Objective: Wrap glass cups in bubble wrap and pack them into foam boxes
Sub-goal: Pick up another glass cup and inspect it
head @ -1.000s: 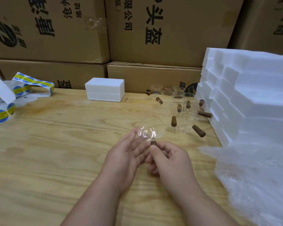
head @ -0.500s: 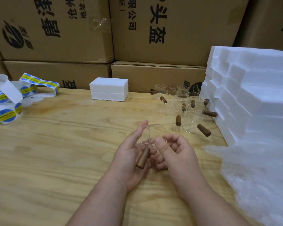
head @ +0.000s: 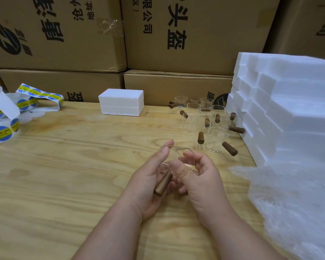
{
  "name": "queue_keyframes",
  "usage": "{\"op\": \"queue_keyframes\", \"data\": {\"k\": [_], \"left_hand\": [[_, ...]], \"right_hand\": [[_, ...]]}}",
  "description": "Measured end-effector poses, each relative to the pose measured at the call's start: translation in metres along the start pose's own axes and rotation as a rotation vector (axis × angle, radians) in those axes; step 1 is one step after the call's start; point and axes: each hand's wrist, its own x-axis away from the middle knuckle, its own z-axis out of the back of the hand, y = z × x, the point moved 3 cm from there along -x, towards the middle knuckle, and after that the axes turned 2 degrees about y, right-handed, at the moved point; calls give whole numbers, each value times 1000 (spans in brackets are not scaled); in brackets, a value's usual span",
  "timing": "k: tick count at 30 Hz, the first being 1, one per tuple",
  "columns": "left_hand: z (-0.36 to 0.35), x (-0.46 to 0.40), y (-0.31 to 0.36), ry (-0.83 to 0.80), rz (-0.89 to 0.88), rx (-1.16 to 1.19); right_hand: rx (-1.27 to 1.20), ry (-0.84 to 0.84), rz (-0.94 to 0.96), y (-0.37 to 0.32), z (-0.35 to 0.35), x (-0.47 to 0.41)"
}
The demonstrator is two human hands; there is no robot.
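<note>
A clear glass cup with a brown wooden handle is held above the table between both hands. My left hand cups it from the left, thumb up along the rim, the handle lying across its palm. My right hand grips it from the right, thumb pressed on the glass, fingers curled round the far side. Several more glass cups with wooden handles stand grouped at the back right. Bubble wrap lies piled at the right. One closed foam box sits at the back of the table.
Stacked white foam boxes rise at the right, beside the cups. A tangle of blue and yellow sticker strips lies at the far left. Cardboard cartons wall off the back of the wooden table.
The cup has been turned in my hands: its handle now points down toward me across my left palm, and the rim has come up. The view has shifted slightly.
</note>
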Motion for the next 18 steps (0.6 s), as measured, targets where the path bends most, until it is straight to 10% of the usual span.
{"op": "queue_keyframes", "data": {"k": [18], "left_hand": [[-3, 1, -2, -44, -52, -39]], "right_hand": [[-114, 86, -13, -4, 6, -4]]}}
